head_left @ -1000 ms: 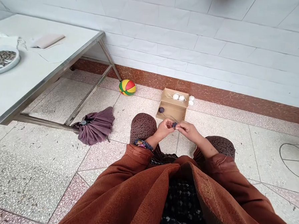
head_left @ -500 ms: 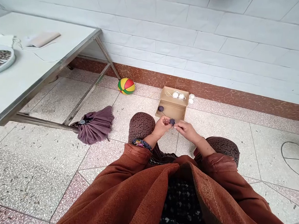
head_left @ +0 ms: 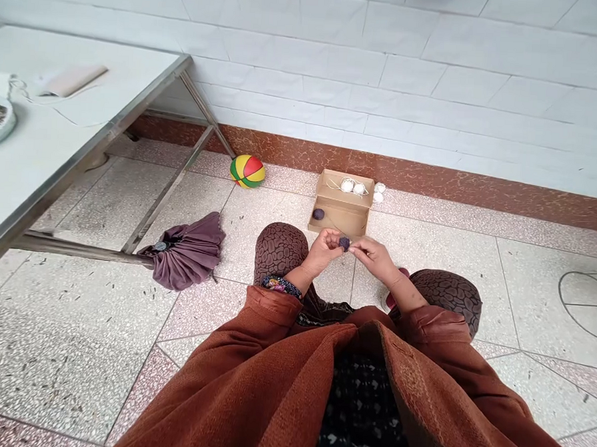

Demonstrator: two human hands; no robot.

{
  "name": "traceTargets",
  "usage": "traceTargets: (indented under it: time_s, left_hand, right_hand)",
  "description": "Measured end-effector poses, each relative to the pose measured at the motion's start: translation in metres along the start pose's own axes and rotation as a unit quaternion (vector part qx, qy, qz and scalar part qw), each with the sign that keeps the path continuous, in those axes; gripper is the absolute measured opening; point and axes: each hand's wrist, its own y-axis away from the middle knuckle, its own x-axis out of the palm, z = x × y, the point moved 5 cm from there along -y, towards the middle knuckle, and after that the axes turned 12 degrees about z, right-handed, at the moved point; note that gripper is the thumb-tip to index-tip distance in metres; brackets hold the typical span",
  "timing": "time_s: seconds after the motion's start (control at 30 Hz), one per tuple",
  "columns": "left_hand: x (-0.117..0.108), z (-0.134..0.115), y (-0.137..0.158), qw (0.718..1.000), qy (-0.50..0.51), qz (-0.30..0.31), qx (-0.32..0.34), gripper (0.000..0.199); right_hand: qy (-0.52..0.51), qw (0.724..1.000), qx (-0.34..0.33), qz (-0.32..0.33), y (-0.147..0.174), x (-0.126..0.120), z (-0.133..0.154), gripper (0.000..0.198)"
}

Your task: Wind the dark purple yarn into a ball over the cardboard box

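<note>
Between my knees, my left hand (head_left: 322,251) is closed with thumb and fingers on a small dark purple crochet piece (head_left: 344,243). My right hand (head_left: 374,256) is pinched at the piece's right side, and whatever thin thing its fingertips hold is too small to make out. Just beyond the hands, a shallow open cardboard box (head_left: 351,221) stands on the floor. A dark purple ball of yarn (head_left: 318,214) lies in its left part, and a thin strand runs from there toward my left hand. White balls of yarn (head_left: 347,185) rest in the raised lid.
More white balls (head_left: 379,192) sit beside the box. A coloured ball (head_left: 247,171) and a folded purple umbrella (head_left: 189,251) lie near a metal-framed table (head_left: 47,150) on the left. A wire ring (head_left: 564,301) is on the floor at right. A tiled wall stands ahead.
The view has shifted slightly. Both hands stay together at the purple piece, which is turned a little between the fingers.
</note>
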Motion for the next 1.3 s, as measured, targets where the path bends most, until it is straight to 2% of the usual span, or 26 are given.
traceTargets:
  time_s: [0.07,0.13,0.2,0.33,0.43,0.5,0.6,0.67,0.73,0.83,0.9,1.0,1.07,1.1,1.17,1.23,1.3]
  left_hand:
    - [0.008,0.001,0.001,0.998,-0.009,0.052,-0.015,0.061]
    - [0.016,0.0,0.002,0.994,0.025,0.107,-0.022,0.065]
    - [0.018,-0.001,0.003,0.989,0.09,0.118,-0.02,0.067]
    - [0.005,-0.001,0.001,0.985,0.17,0.028,0.007,0.062]
    - [-0.004,0.002,-0.001,0.993,0.114,-0.022,0.014,0.057]
    - [-0.004,0.004,-0.001,0.998,0.056,-0.016,0.013,0.058]
    - [0.006,0.002,0.001,0.998,0.019,0.06,0.006,0.066]
    - [0.014,-0.001,0.003,0.992,0.048,0.113,-0.001,0.071]
    - [0.017,-0.005,0.006,0.986,0.107,0.127,0.0,0.073]
    - [0.014,-0.007,0.005,0.981,0.172,0.092,0.009,0.068]
    - [0.009,-0.005,0.003,0.982,0.176,0.062,0.014,0.063]
    - [-0.001,0.0,-0.001,0.993,0.114,-0.001,0.027,0.054]
    - [-0.004,0.003,-0.002,0.999,0.043,-0.021,0.026,0.052]
    - [-0.002,0.004,-0.003,1.0,0.011,-0.011,0.02,0.054]
    - [0.005,0.006,-0.003,0.999,-0.021,0.045,0.007,0.064]
    - [0.015,0.005,-0.002,0.994,-0.009,0.11,0.002,0.074]
    - [0.02,0.001,0.0,0.989,0.04,0.145,0.001,0.081]
  right_hand:
    - [-0.002,0.998,0.028,-0.051,-0.002,-0.01,-0.008,0.034]
    - [-0.005,0.994,0.062,-0.088,-0.003,-0.012,-0.019,0.036]
    - [-0.008,0.992,0.085,-0.095,-0.002,-0.004,-0.027,0.036]
    - [0.005,0.997,0.07,-0.034,0.006,0.022,-0.019,0.033]
    - [0.029,0.999,0.008,0.023,0.008,0.027,0.001,0.029]
    - [0.05,0.998,-0.024,0.04,0.004,0.017,0.011,0.027]
    - [0.083,0.995,-0.026,0.041,-0.01,-0.009,0.011,0.023]
    - [0.093,0.995,-0.013,0.042,-0.02,-0.023,0.003,0.023]
    - [0.089,0.995,-0.001,0.039,-0.026,-0.027,-0.006,0.022]
    - [0.084,0.996,0.014,0.039,-0.022,-0.016,-0.015,0.023]
    - [0.084,0.995,0.007,0.062,-0.015,-0.003,-0.013,0.025]
    - [0.059,0.992,-0.04,0.107,-0.007,0.01,-0.002,0.027]
    - [0.03,0.992,-0.058,0.105,-0.006,0.005,0.005,0.029]
    - [0.018,0.994,-0.057,0.09,-0.007,0.0,0.005,0.029]
    - [-0.003,0.998,-0.039,0.043,-0.012,-0.014,0.003,0.03]
    - [-0.018,1.0,-0.016,0.003,-0.016,-0.023,-0.004,0.03]
    - [-0.033,0.999,0.008,-0.015,-0.018,-0.023,-0.012,0.032]
